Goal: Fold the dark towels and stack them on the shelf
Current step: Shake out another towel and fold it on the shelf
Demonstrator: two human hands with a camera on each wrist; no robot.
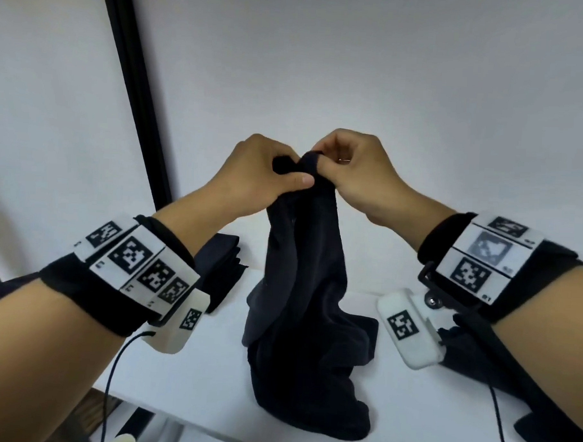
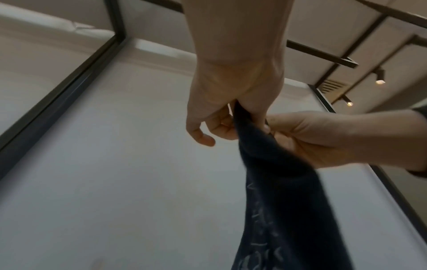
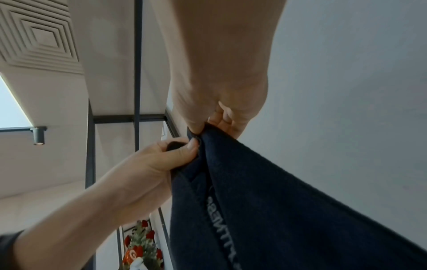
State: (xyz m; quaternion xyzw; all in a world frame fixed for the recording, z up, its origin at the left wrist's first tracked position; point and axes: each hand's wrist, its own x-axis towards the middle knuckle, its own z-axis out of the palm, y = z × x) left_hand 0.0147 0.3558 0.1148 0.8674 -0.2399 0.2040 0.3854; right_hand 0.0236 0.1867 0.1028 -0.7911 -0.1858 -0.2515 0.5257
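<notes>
A dark navy towel (image 1: 309,288) hangs bunched from both hands, its lower end crumpled on the white shelf (image 1: 210,367). My left hand (image 1: 268,176) and right hand (image 1: 349,170) meet above it and each pinches the towel's top edge. The left wrist view has the towel (image 2: 277,191) running down from my left hand (image 2: 235,109), with the right hand (image 2: 307,135) beside it. From the right wrist, the right hand (image 3: 215,118) grips the towel (image 3: 277,201) where grey lettering shows, and the left hand (image 3: 161,157) holds a corner. A folded dark stack (image 1: 223,268) lies behind my left wrist.
More dark cloth (image 1: 497,373) lies on the shelf under my right forearm. A black frame post (image 1: 135,93) rises at the left against the white back wall (image 1: 356,73). Cables hang from both wrist units. A red and green decoration (image 3: 141,244) shows far below.
</notes>
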